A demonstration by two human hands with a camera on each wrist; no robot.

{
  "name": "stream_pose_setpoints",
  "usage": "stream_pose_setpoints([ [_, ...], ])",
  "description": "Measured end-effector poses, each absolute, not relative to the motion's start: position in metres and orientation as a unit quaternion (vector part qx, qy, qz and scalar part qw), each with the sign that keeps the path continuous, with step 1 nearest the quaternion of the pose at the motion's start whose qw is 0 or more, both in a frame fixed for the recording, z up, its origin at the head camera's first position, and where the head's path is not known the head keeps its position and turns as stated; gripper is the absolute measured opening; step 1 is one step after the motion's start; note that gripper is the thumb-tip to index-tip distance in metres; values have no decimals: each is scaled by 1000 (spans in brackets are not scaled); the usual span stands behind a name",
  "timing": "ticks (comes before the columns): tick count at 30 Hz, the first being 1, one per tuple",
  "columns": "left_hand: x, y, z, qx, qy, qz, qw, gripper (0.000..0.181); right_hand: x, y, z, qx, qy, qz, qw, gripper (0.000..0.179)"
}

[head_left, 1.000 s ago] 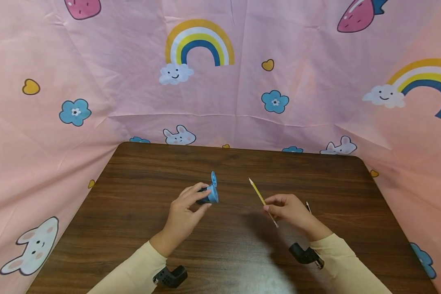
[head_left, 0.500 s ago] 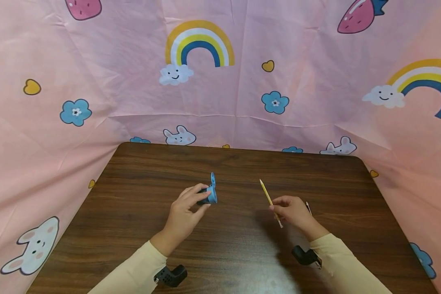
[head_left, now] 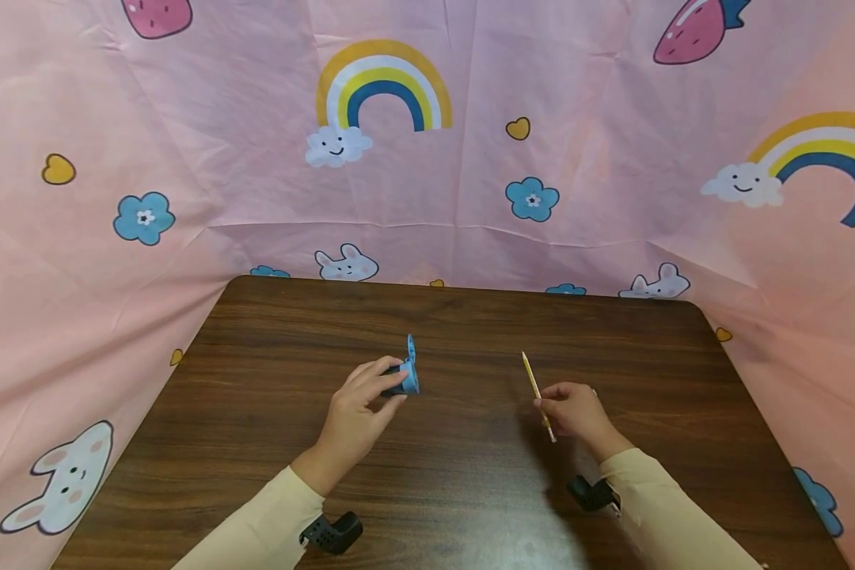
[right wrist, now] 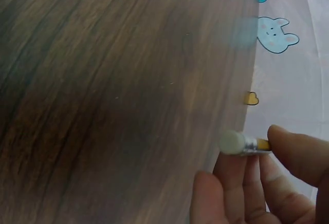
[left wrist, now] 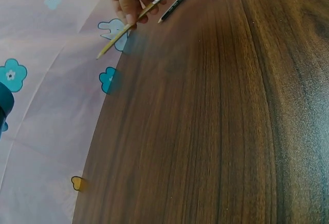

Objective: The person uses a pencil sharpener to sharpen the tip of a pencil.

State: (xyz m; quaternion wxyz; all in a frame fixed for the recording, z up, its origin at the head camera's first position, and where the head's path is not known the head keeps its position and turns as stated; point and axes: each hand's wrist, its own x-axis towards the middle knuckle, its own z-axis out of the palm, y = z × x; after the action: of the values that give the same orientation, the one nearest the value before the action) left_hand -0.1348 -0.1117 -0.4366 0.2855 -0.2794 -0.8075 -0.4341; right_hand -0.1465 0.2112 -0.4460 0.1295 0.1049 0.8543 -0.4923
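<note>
My left hand (head_left: 356,416) grips a small blue container (head_left: 409,378) with a hinged flip lid (head_left: 411,347) standing up, its mouth turned to the right. In the left wrist view only an edge of the blue container (left wrist: 5,100) shows. My right hand (head_left: 579,413) pinches a yellow pencil (head_left: 530,374) between thumb and fingers, the sharpened point up and away. Its white eraser (right wrist: 232,143) faces the right wrist camera. Behind that hand a dark pencil (left wrist: 180,0) lies on the table, almost wholly hidden in the head view.
The dark wood-grain table (head_left: 442,475) has rounded far corners. A pink cloth (head_left: 427,182) printed with rainbows, flowers and rabbits hangs round its back and sides. Black wrist cameras (head_left: 333,533) are strapped at both sleeves.
My right hand has drifted right with the yellow pencil, away from the blue container, and the pencil stands steeper in the head view. My left hand has hardly moved.
</note>
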Motion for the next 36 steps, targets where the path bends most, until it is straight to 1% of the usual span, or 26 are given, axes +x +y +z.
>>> stream_pose_setpoints([
  [10, -135, -111, -438, -278, -806, -435, 288, 45, -148, 215, -458, 120, 863, -476, 123, 21],
  [19, -135, -111, -439, -284, -804, -434, 290, 44, -148, 216, -465, 134, 889, -422, 119, 18],
  [29, -135, -111, -438, -280, -805, -437, 286, 44, -149, 221, -469, 111, 927, -340, 114, 19],
  [36, -134, -110, -438, -276, -808, -442, 277, 43, -150, 224, -471, 97, 949, -281, 107, 16],
])
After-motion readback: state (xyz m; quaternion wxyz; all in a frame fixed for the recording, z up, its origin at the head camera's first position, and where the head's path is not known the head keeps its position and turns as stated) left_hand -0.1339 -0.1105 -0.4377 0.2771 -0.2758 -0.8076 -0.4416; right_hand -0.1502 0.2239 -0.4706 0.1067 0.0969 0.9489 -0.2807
